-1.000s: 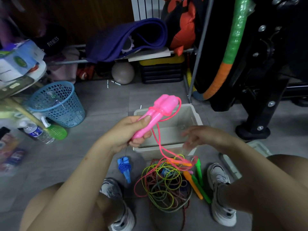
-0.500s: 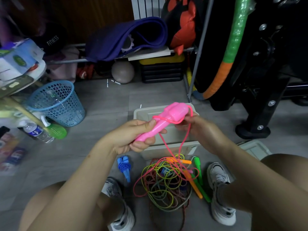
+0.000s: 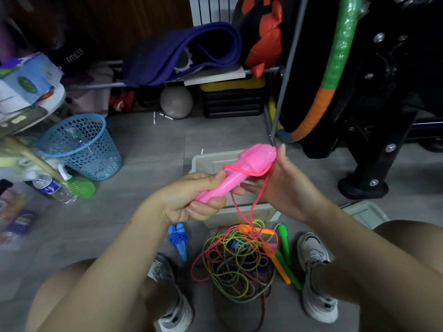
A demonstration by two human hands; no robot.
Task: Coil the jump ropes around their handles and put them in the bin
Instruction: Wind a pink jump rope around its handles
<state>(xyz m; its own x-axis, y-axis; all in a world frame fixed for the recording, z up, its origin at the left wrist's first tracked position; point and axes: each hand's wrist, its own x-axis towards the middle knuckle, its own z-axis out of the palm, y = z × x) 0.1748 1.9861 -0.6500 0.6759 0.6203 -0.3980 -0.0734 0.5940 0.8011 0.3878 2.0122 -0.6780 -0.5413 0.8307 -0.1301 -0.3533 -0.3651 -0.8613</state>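
The pink handles (image 3: 236, 177), two held together as one bundle, are gripped at their narrow lower end by the left hand (image 3: 191, 198), fingers curled round & thumb laid along the top. The wide upper end is backed by the right hand (image 3: 285, 188); its fingers look fairly straight behind the handles w/ the pink cord (image 3: 257, 200) running past them, but whether the cord is pinched cannot be told. One turn of cord is seen across the handles; the rest hangs down into the tangle of ropes (image 3: 236, 262) on the floor between the shoes.

The bin (image 3: 203, 161) sits on the floor directly behind the hands, open. A blue rope (image 3: 178, 240), already wound on its handles, lies on the floor just beside the tangle, not yet binned. Orange handles (image 3: 278, 267) & green handles (image 3: 285, 245) lie at the tangle's right edge.

Handling, as judged: handles are light, stiff, smooth plastic, prob. a bit slippery; best held at the narrow shaft so the wide end is left free for winding. Cord is thin, limp & springy; loops are likely to slip off unless kept taut, and it may snag on the other ropes when pulled
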